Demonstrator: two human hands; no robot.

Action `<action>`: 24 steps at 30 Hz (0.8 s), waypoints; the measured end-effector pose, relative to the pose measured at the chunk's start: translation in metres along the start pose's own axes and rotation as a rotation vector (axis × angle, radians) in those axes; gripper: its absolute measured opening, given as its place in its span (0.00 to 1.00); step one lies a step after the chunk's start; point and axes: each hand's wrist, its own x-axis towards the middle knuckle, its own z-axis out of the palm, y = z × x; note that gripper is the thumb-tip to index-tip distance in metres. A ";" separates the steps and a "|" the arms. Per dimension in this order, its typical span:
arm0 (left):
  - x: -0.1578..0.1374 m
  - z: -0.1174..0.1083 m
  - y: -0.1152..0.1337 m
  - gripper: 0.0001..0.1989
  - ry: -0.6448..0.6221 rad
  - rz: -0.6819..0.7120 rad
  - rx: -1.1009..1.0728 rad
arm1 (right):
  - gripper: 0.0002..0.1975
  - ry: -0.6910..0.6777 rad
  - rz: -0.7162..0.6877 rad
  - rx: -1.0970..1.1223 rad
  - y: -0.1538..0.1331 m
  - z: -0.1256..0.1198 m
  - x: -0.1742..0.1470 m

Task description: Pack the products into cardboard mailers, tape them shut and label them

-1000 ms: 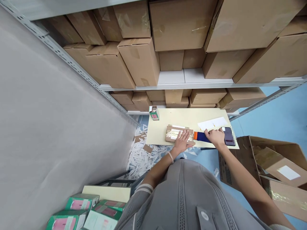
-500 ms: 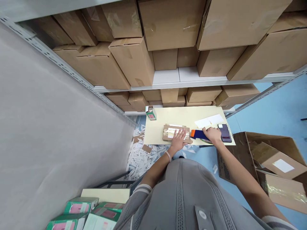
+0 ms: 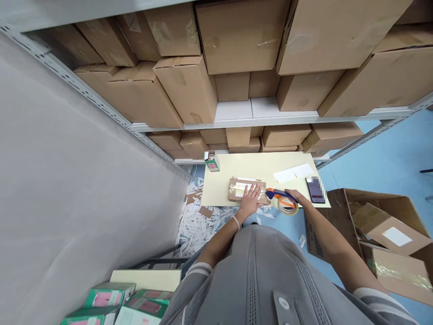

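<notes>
A small cardboard box (image 3: 233, 193) with clear tape and a white label lies on the cream tabletop (image 3: 216, 180). My left hand (image 3: 250, 199) rests flat on its right part, fingers spread. In my right hand (image 3: 296, 195) is a blue and orange tape dispenser (image 3: 278, 193), gripped by its handle. Its head meets the box's right end, and its roll of clear tape faces me, hanging over the table's front edge. Whether tape runs between dispenser and box is too small to tell.
A phone (image 3: 315, 189) and white paper (image 3: 293, 173) lie at the table's right. A green and white carton (image 3: 212, 161) stands back left. Shelves of cardboard boxes (image 3: 241, 38) rise behind. An opened large carton (image 3: 333, 221) sits right; paper strips (image 3: 196, 225) litter the floor.
My right hand has turned the tape dispenser, so the roll's round side now shows and its head sits at the box's right end. My left hand stays on the box.
</notes>
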 end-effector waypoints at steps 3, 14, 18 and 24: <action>-0.001 -0.001 0.001 0.41 0.005 0.001 -0.001 | 0.23 -0.080 0.053 -0.053 -0.003 -0.010 0.001; -0.001 0.000 0.002 0.41 0.002 -0.009 0.017 | 0.23 -0.014 -0.231 -0.300 -0.070 -0.072 0.045; -0.001 -0.002 0.001 0.40 -0.003 -0.019 0.005 | 0.24 0.075 -0.341 -0.431 -0.089 -0.070 0.020; 0.000 0.001 0.005 0.41 -0.001 -0.041 -0.025 | 0.26 0.177 -0.241 -0.364 -0.113 -0.050 -0.031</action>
